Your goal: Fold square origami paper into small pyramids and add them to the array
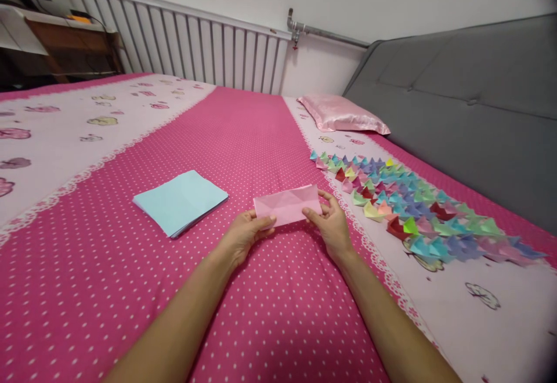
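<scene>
A pink sheet of paper point(287, 204), folded into a long rectangle with crease lines showing on it, is held up just above the bed between both hands. My left hand point(248, 229) pinches its lower left corner, thumb on top. At the right end my right hand point(328, 217) grips it, thumb in front and fingers behind. To the left lies a stack of light blue paper point(180, 200), its edges slightly uneven. Rows of small folded paper boats point(409, 209) in many colours stand on the right, close to my right hand.
Pink dotted bedding point(243, 139) spreads under everything. A shiny pink pillow point(343, 114) lies at the far right against a grey padded headboard point(461, 87). Beyond the bed are a white radiator point(191, 40) and, at far left, a wooden desk point(78, 40).
</scene>
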A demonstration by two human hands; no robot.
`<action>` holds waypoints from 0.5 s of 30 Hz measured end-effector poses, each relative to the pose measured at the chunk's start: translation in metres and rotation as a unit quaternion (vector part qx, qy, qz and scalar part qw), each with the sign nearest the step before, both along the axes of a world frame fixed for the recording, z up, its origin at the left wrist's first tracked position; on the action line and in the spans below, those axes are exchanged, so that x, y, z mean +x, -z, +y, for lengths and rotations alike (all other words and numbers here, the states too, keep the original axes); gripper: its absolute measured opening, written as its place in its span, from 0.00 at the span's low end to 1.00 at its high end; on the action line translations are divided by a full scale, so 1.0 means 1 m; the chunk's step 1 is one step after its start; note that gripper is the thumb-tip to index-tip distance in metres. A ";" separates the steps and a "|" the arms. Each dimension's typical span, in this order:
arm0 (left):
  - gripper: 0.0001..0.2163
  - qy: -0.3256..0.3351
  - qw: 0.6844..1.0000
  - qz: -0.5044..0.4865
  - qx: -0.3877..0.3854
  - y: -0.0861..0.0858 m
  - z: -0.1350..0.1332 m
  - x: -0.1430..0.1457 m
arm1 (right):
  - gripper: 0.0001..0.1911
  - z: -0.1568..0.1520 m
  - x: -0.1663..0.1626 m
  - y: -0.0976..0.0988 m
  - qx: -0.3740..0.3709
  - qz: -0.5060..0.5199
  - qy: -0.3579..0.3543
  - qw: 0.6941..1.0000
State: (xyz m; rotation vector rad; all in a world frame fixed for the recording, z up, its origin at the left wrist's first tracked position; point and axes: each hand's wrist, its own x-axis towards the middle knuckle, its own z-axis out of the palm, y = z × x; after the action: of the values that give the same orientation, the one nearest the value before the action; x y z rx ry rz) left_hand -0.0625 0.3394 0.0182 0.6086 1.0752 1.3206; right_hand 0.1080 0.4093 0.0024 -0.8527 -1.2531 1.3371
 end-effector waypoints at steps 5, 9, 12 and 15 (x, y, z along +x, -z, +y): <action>0.11 -0.015 1.000 -0.003 -0.011 0.000 0.001 0.002 | 0.25 -0.014 -0.009 -0.008 -0.052 0.061 -0.016 0.997; 0.12 -0.014 0.999 -0.034 0.013 -0.001 -0.001 0.009 | 0.17 -0.025 -0.017 -0.006 -0.082 0.063 -0.105 0.989; 0.14 0.018 0.998 -0.046 0.031 -0.001 -0.005 0.018 | 0.15 -0.030 -0.021 -0.002 -0.082 0.055 -0.124 0.987; 0.17 0.053 0.996 -0.056 0.052 -0.001 -0.008 0.025 | 0.15 -0.032 -0.021 0.000 -0.107 0.055 -0.117 0.986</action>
State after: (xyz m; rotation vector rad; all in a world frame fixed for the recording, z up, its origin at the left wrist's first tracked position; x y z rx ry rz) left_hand -0.0373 0.3313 0.0196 0.6519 0.8760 1.3091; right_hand 0.0871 0.3775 0.0023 -0.7843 -1.1641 1.7075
